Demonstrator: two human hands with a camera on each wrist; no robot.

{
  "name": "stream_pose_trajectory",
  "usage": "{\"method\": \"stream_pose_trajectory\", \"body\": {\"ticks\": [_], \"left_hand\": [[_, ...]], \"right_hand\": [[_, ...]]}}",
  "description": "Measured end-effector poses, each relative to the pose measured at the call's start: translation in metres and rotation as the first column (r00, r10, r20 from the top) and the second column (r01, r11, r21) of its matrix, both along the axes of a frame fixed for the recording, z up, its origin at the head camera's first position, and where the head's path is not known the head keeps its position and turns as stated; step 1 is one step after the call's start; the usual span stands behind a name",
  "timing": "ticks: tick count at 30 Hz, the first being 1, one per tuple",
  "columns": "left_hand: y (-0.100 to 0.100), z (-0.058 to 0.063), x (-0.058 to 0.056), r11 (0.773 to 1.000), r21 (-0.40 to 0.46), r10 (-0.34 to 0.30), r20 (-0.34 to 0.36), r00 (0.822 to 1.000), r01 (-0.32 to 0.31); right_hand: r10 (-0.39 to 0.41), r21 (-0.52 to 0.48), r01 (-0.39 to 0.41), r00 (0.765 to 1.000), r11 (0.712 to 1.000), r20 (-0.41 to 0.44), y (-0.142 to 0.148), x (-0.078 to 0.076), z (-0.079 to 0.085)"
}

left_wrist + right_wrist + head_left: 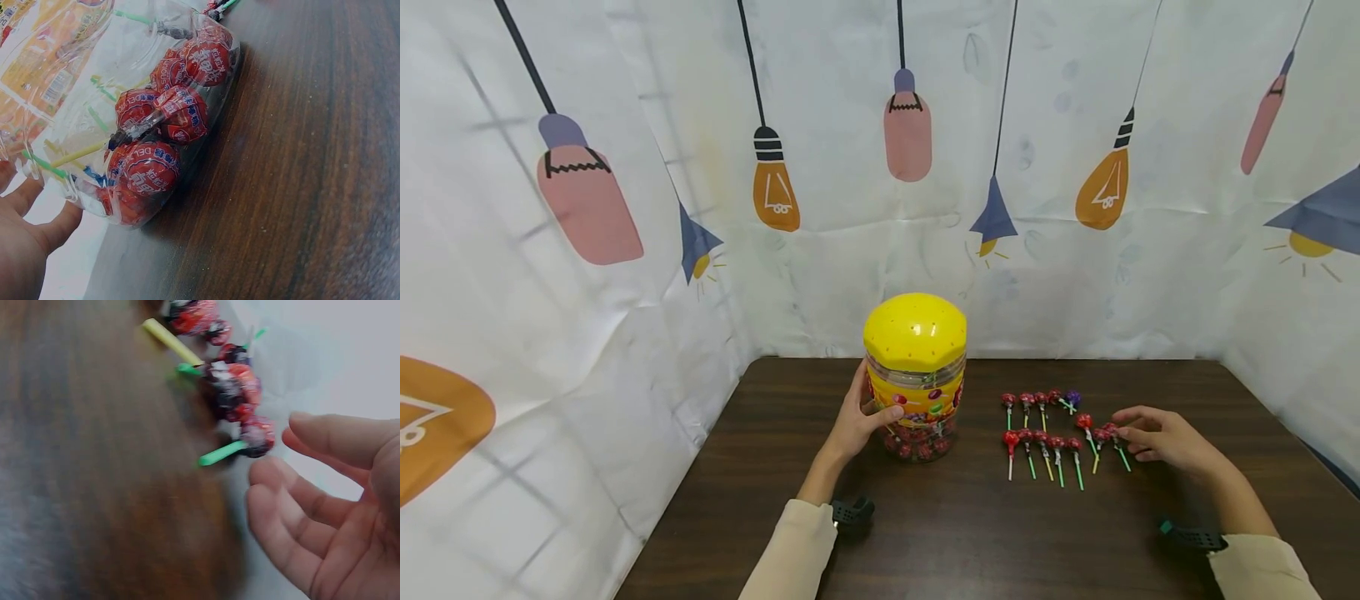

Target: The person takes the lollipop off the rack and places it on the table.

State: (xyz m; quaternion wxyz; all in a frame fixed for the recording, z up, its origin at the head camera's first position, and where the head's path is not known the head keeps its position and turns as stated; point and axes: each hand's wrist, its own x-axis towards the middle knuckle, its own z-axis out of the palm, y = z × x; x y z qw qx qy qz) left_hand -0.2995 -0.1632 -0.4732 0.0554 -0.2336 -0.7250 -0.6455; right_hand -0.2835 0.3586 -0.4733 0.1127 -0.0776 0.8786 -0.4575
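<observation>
A clear plastic jar [917, 379] with a yellow lid [916, 329] stands upright on the table, with red-wrapped lollipops [181, 115] visible inside. My left hand [857, 421] holds the jar from its left side, thumb across the front and other fingers partly hidden behind it. To the right, more lollipops lie in two rough rows, mostly red, with one purple lollipop [1072, 398]. My right hand [1165, 437] hovers beside the rightmost lollipop [1112, 433] of the front row. In the right wrist view its fingers are loosely bent and apart, with nothing between them.
The dark wooden table [955, 533] ends at a white curtain [842, 292] printed with lamps and bulbs, which also hangs along the left side. Dark bands [852, 511] are on both wrists.
</observation>
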Motion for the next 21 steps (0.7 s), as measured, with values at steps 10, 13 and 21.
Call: {"method": "stream_pose_trajectory", "body": {"ticks": [10,13,21], "left_hand": [[-0.001,-0.001,-0.002,1.000,-0.001,-0.002,-0.008,1.000,0.002],[-0.002,-0.001,-0.003,1.000,-0.015,-0.001,-0.015,1.000,0.001],[-0.009,0.010,-0.002,0.990,-0.140,0.002,0.027,1.000,0.002]], "right_hand": [[0.199,-0.006,-0.200,0.979,0.980,-0.041,0.000,0.005,0.032],[0.234,0.008,-0.234,0.968,0.972,-0.088,-0.007,0.008,0.043],[0.230,0.039,-0.227,0.954,0.973,-0.192,-0.035,0.017,0.066]]}}
